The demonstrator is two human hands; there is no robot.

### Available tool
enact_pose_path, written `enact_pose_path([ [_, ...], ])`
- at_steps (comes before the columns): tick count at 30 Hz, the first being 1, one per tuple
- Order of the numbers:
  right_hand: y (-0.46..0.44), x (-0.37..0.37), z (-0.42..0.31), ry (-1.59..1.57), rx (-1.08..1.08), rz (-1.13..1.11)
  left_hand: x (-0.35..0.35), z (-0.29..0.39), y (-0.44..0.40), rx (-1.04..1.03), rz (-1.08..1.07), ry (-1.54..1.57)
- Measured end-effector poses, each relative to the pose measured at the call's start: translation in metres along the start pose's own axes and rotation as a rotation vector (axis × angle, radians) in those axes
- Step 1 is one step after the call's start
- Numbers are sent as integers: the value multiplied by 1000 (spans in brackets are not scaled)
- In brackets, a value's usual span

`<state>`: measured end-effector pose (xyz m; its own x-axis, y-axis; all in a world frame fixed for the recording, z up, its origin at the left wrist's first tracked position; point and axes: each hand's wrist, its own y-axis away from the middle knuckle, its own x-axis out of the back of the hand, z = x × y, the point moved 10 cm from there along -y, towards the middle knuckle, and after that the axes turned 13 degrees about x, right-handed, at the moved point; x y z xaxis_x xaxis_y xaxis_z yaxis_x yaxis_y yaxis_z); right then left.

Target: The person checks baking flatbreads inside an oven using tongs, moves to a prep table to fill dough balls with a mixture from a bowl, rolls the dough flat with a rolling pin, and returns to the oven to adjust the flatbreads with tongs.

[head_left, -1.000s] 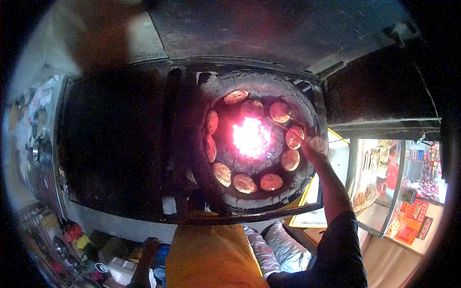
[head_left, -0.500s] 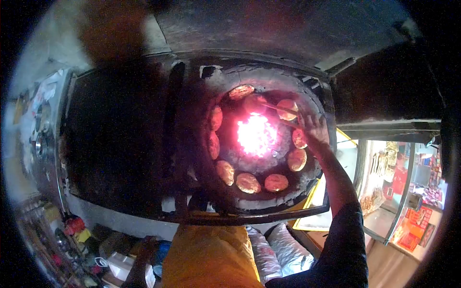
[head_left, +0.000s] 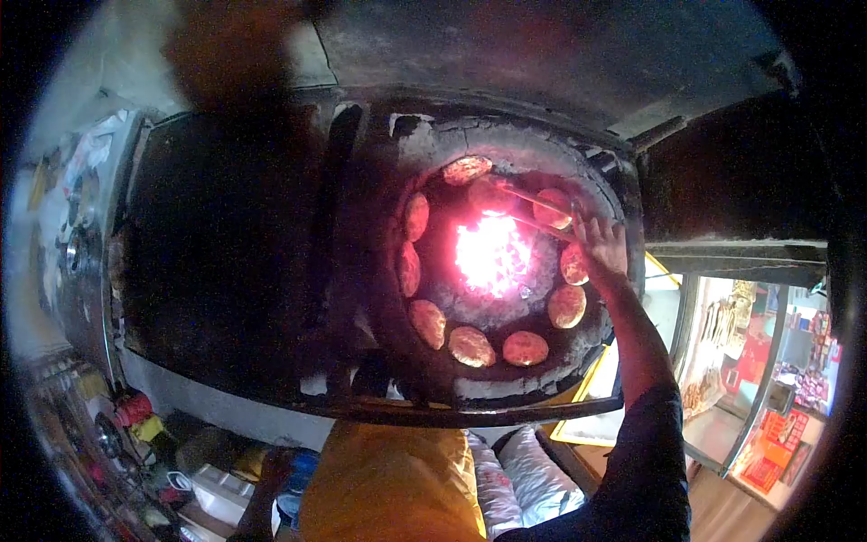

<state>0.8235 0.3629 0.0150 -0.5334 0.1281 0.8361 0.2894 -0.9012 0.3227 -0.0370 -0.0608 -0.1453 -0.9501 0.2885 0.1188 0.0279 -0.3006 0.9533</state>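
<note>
My right hand (head_left: pixel 601 244) is closed around a pair of tongs (head_left: pixel 537 199) over the round oven (head_left: pixel 501 388). The two arms of the tongs reach left, their tips at a darker flatbread (head_left: pixel 488 194) near the far wall; glare hides whether they grip it. Several browned flatbreads (head_left: pixel 471 346) ring the inner wall. One flatbread (head_left: pixel 552 208) lies partly behind the tongs, and another (head_left: pixel 574 264) is beside my wrist. Glowing coals (head_left: pixel 493 256) fill the middle. Down at the lower left, my left hand (head_left: pixel 277 462) hangs in shadow, its fingers too dark to make out.
A dark flat top (head_left: pixel 217 262) extends left of the oven. The oven's front bar (head_left: pixel 470 417) runs before my yellow apron (head_left: pixel 388 479). White sacks (head_left: pixel 537 479) lie below, right of the apron. A white box (head_left: pixel 221 492) is near my left hand. A glass case (head_left: pixel 722 361) stands at right.
The view has shifted slightly, so the oven appears a little farther right. My right hand keeps hold of the tongs, with their tips still by the far flatbread.
</note>
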Motion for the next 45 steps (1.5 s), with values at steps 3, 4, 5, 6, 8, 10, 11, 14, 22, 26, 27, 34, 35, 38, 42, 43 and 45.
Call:
enact_pose_path([
  [3,-15,-6,-9,7,1,64,-11,16,9,-264,-56,120],
  [4,-19,-7,-12,39,3,65,-11,18,10,-266,-53,123],
  [5,-23,-3,-11,41,2,69,-21,45,19,-198,-14,-3],
  [6,-23,13,-15,93,34,166,-27,64,27,-126,23,-134],
  [8,-10,29,-13,97,83,266,-27,68,25,-114,27,-206],
  [10,-3,-6,14,-7,8,76,-32,74,15,-100,54,-326],
  [11,3,-12,26,-44,1,8,-33,76,11,-93,70,-384],
  [14,7,51,46,-59,92,42,-43,96,7,-276,117,-604],
  [22,-79,65,81,-138,120,-220,-47,101,19,-267,126,-456],
  [26,-98,78,79,-60,69,-128,-39,64,18,-162,63,-165],
  [27,-100,83,80,1,44,-123,-37,58,17,-178,58,-135],
  [34,-17,131,70,-32,-127,-43,-39,84,9,-200,-80,40],
  [35,13,136,73,-246,-304,-75,-43,99,5,-319,-110,19],
  [38,99,69,47,-471,-422,-207,-38,89,-43,-271,-175,32],
  [42,191,49,-24,-783,-631,-296,-47,102,-73,-161,-333,356],
  [43,202,42,-34,-815,-686,-340,-48,114,-76,-170,-337,346],
  [45,221,40,-54,-871,-797,-429,-46,126,-75,-51,-175,106],
])
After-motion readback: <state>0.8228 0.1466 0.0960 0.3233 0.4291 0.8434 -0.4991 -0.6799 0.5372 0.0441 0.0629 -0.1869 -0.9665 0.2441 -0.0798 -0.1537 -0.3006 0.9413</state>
